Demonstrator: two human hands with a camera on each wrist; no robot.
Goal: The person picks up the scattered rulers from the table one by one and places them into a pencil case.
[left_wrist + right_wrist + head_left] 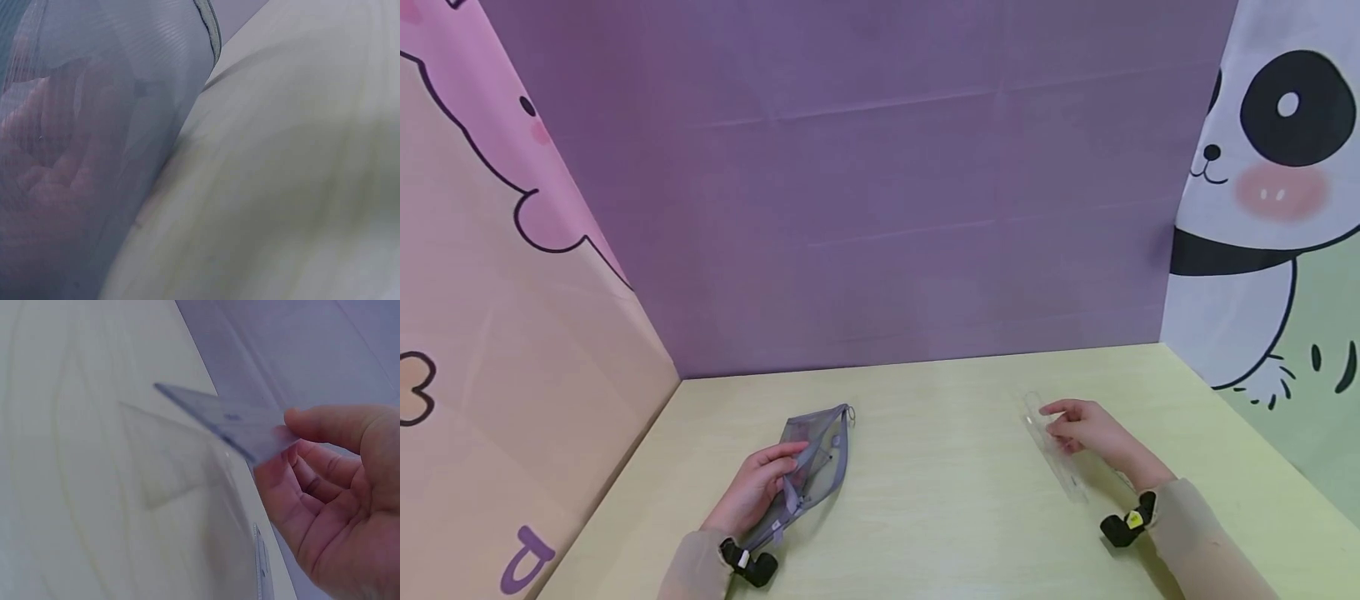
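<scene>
A grey see-through mesh pouch (823, 467) with a zip and a small ring at its far corner is in my left hand (756, 492), tilted over the left of the table. In the left wrist view, fingers show blurred through the mesh (150, 119). My right hand (1092, 432) pinches a clear flat plastic piece (228, 422) between thumb and fingers. It has a straight edge and a pointed corner and is held above the table. The head view shows it as a faint clear strip (1051, 454); whether it is a ruler or a set square I cannot tell.
The pale wood-look table (940, 475) lies between the hands. A purple backdrop (880, 183) stands behind it, with printed cartoon panels at the left and right (1262, 308). In the right wrist view, another clear edge (260, 565) shows low down.
</scene>
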